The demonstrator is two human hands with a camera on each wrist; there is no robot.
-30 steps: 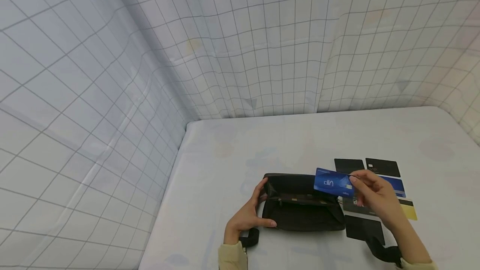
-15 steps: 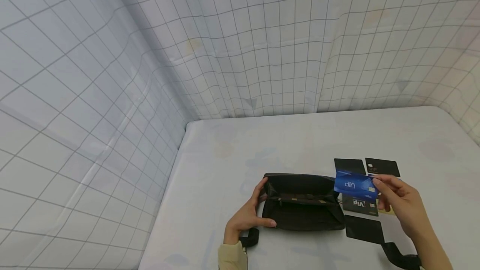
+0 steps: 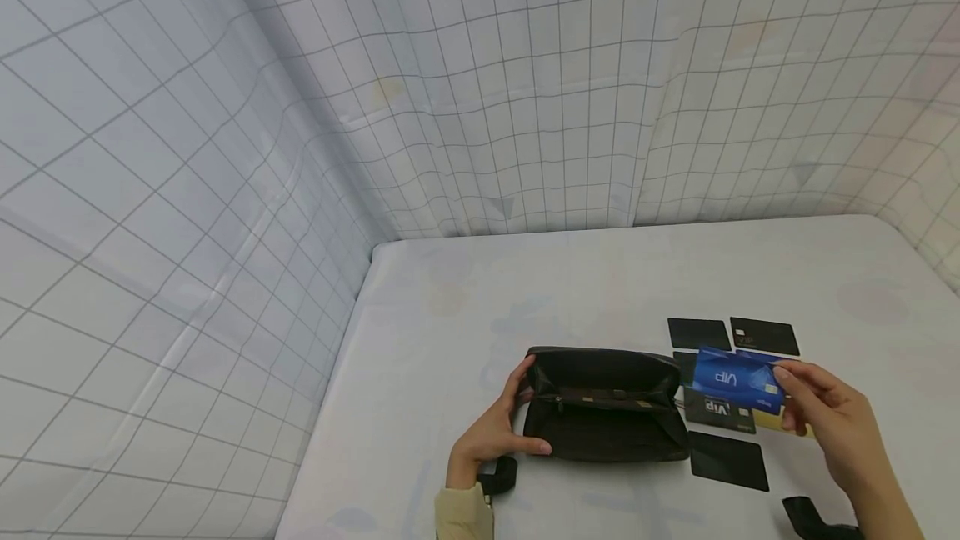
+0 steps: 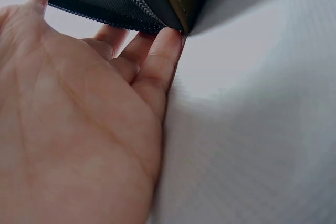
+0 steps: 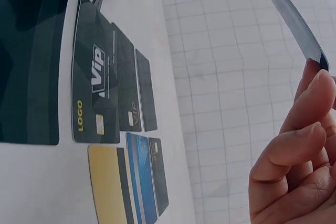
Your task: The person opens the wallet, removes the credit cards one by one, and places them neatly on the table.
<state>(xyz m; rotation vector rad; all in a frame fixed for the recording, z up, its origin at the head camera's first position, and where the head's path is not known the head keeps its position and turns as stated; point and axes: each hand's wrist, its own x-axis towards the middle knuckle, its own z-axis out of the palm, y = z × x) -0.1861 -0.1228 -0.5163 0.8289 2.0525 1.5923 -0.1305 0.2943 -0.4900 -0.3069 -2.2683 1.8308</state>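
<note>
A long black wallet (image 3: 607,440) lies unzipped and spread wide on the white table. My left hand (image 3: 491,433) holds its left end, thumb on the front edge and fingers round the back corner. In the left wrist view, fingertips touch the underside by the zip of the wallet (image 4: 94,1). To the right, my right hand (image 3: 836,419) pinches a blue VIP card (image 3: 731,379) by its right end, between thumb and fingers. It is raised above the cards on the table, partly covering them. The right wrist view shows this card (image 5: 294,19) nearly edge-on.
Beside the wallet's right end lie several cards: a dark Vip card (image 5: 94,77), a black card (image 3: 727,461) nearest me, more black ones (image 3: 699,333) at the back, a yellow card (image 5: 107,182) and another blue card (image 5: 140,177). White gridded fabric (image 3: 525,107) walls the table.
My right hand has carried the blue card rightward and slightly towards me, from over the wallet's right end to above the laid-out cards. My left hand and the wallet have stayed put.
</note>
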